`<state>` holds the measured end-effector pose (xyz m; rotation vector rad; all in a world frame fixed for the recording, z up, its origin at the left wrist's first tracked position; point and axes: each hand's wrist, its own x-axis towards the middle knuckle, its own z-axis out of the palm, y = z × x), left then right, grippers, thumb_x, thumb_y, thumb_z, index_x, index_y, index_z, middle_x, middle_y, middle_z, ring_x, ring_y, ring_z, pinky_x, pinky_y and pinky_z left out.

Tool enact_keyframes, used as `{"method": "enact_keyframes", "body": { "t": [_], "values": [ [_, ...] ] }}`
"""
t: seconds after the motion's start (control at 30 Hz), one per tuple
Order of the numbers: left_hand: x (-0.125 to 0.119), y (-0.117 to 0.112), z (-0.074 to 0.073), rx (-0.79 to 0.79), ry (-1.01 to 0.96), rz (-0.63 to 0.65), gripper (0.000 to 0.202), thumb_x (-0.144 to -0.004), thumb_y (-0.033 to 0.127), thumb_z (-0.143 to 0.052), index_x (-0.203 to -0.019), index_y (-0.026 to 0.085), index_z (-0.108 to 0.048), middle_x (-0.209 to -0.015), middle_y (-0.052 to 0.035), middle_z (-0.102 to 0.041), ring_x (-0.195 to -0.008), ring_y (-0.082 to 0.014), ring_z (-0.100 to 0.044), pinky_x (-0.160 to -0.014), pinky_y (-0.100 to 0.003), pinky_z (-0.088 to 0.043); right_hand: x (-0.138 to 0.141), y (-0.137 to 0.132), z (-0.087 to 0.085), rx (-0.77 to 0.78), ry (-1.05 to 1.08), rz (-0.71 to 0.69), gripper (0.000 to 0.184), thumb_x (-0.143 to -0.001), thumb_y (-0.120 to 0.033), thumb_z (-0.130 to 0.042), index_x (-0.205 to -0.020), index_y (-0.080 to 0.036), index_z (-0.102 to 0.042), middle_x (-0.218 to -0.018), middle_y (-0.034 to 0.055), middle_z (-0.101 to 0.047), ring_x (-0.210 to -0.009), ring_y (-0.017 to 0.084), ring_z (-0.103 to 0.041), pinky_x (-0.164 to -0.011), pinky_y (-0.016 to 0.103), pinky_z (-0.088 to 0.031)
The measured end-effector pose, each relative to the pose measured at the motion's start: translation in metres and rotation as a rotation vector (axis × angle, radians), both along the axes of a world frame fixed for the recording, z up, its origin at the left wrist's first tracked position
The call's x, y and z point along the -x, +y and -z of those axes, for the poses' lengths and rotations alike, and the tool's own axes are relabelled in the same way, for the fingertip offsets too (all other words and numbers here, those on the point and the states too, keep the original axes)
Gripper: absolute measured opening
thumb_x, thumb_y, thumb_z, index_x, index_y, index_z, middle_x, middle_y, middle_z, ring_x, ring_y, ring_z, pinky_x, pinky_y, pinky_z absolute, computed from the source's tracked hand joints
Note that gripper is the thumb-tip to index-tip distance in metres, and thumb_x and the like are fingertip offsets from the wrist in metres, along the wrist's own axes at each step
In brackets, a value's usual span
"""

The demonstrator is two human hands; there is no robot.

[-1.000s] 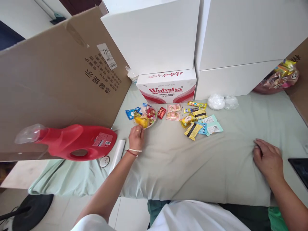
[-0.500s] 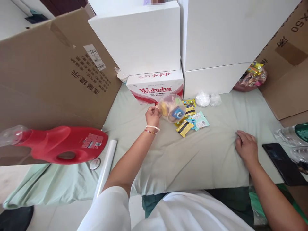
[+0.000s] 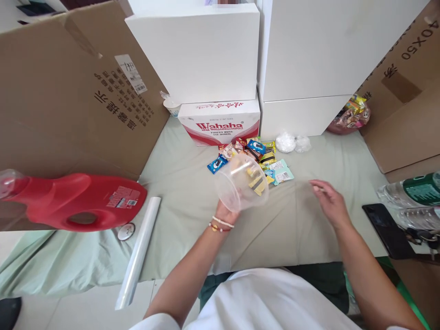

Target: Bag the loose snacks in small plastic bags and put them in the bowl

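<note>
A clear plastic tub (image 3: 237,185) lies tipped on its side in my left hand (image 3: 227,211), whose fingers are partly hidden behind it. Just beyond the tub is a pile of wrapped snacks: a blue packet (image 3: 217,164) at the left, another blue packet (image 3: 256,146) on top, and red, pink and yellow ones around them. Yellow-and-black packets (image 3: 257,184) show through the clear wall. At the pile's right lies a pale green packet (image 3: 282,172). My right hand (image 3: 330,201) hovers over the cloth to the right, holding nothing, with its fingers partly stretched out.
A Wahaha carton (image 3: 220,123) stands behind the pile, beside two clear plastic bundles (image 3: 286,142). On the left are a red jug (image 3: 85,201) and a white roll (image 3: 139,252). A black phone (image 3: 388,230) and plastic bottles (image 3: 421,190) lie at the right.
The tub has come nearer to me and tipped over; the snacks that were inside now lie on the cloth before the carton. My right hand has lifted and moved left.
</note>
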<state>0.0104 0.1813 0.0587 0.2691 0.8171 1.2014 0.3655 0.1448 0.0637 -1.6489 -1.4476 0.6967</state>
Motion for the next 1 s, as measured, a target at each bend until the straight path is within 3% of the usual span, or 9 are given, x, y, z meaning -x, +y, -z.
{"method": "enact_keyframes", "body": {
  "t": [0.13,0.23,0.37,0.47,0.57,0.67,0.83,0.93,1.0],
  "values": [
    [-0.023,-0.053,0.032,0.142,-0.022,0.112,0.002,-0.083,0.024,-0.077,-0.085,0.026,-0.076,-0.088,-0.0044,-0.076,-0.08,-0.0192,-0.071,-0.078,-0.033,-0.063,0.073,-0.028,-0.028,0.23,0.472,-0.444,0.058,-0.088,-0.07,-0.07,-0.125,-0.026,-0.072,-0.11,0.008,-0.075,-0.072,0.017,-0.058,-0.064,0.03,-0.049],
    [-0.019,-0.072,0.039,0.185,-0.03,0.157,0.009,-0.082,0.028,-0.08,-0.088,0.022,-0.078,-0.087,-0.0055,-0.076,-0.082,-0.0194,-0.072,-0.081,-0.033,-0.063,0.086,-0.045,-0.038,0.31,0.497,-0.482,0.042,-0.086,-0.062,-0.077,-0.1,-0.023,-0.075,-0.087,0.0041,-0.073,-0.067,0.015,-0.055,-0.06,0.027,-0.044],
    [0.013,-0.083,0.025,0.19,0.025,0.219,0.029,-0.08,0.034,-0.085,-0.106,0.022,-0.079,-0.108,-0.0071,-0.077,-0.08,-0.016,-0.07,-0.076,-0.032,-0.062,0.044,-0.042,-0.057,0.198,0.312,-0.231,0.036,-0.091,-0.058,-0.073,-0.098,-0.023,-0.074,-0.073,0.0001,-0.064,-0.056,0.013,-0.046,-0.053,0.027,-0.038],
    [0.045,-0.086,0.013,0.154,0.154,0.196,0.034,-0.078,0.038,-0.088,-0.105,0.02,-0.079,-0.107,-0.0078,-0.076,-0.08,-0.014,-0.066,-0.074,-0.029,-0.06,-0.012,-0.013,-0.063,0.009,-0.044,0.084,0.03,-0.096,-0.05,-0.065,-0.108,-0.023,-0.072,-0.081,0.0019,-0.066,-0.061,0.016,-0.053,-0.061,0.031,-0.046],
    [0.069,-0.088,0.006,0.142,0.242,0.1,0.033,-0.074,0.041,-0.09,-0.098,0.02,-0.08,-0.097,-0.0064,-0.073,-0.079,-0.0137,-0.065,-0.072,-0.027,-0.058,-0.064,0.035,-0.048,-0.175,-0.504,0.34,0.025,-0.096,-0.036,-0.055,-0.106,-0.019,-0.071,-0.088,0.0078,-0.067,-0.079,0.023,-0.061,-0.084,0.041,-0.051],
    [0.085,-0.086,0.0,0.148,0.306,-0.004,0.034,-0.069,0.042,-0.093,-0.092,0.021,-0.079,-0.092,-0.005,-0.071,-0.076,-0.013,-0.063,-0.068,-0.026,-0.058,-0.094,0.089,-0.021,-0.111,-0.749,0.367,0.026,-0.091,-0.025,-0.049,-0.102,-0.016,-0.07,-0.093,0.0128,-0.064,-0.093,0.027,-0.058,-0.094,0.044,-0.049],
    [0.116,-0.057,-0.01,0.113,0.601,-0.175,0.041,-0.061,0.047,-0.089,-0.084,0.019,-0.071,-0.083,-0.0042,-0.068,-0.068,-0.0132,-0.06,-0.062,-0.027,-0.055,-0.08,0.142,0.003,-0.063,-0.779,0.151,0.033,-0.097,-0.033,-0.047,-0.104,-0.013,-0.071,-0.103,0.0205,-0.065,-0.098,0.029,-0.055,-0.093,0.047,-0.046],
    [0.144,-0.007,-0.006,0.101,0.789,-0.32,0.035,-0.064,0.047,-0.081,-0.079,0.02,-0.062,-0.076,-0.0011,-0.064,-0.065,-0.0118,-0.056,-0.06,-0.025,-0.05,-0.049,0.127,0.002,-0.221,-0.782,0.141,0.05,-0.099,-0.048,-0.05,-0.131,-0.012,-0.066,-0.14,0.0292,-0.054,-0.111,0.036,-0.058,-0.091,0.051,-0.049],
    [0.167,0.041,0.0,0.109,0.92,-0.408,0.027,-0.07,0.043,-0.073,-0.076,0.021,-0.057,-0.072,0.0012,-0.061,-0.062,-0.0112,-0.054,-0.059,-0.023,-0.046,-0.026,0.096,0.005,-0.272,-0.764,0.135,0.051,-0.102,-0.051,-0.049,-0.139,-0.018,-0.062,-0.144,0.0261,-0.054,-0.119,0.04,-0.06,-0.093,0.052,-0.051]
  ]
}}
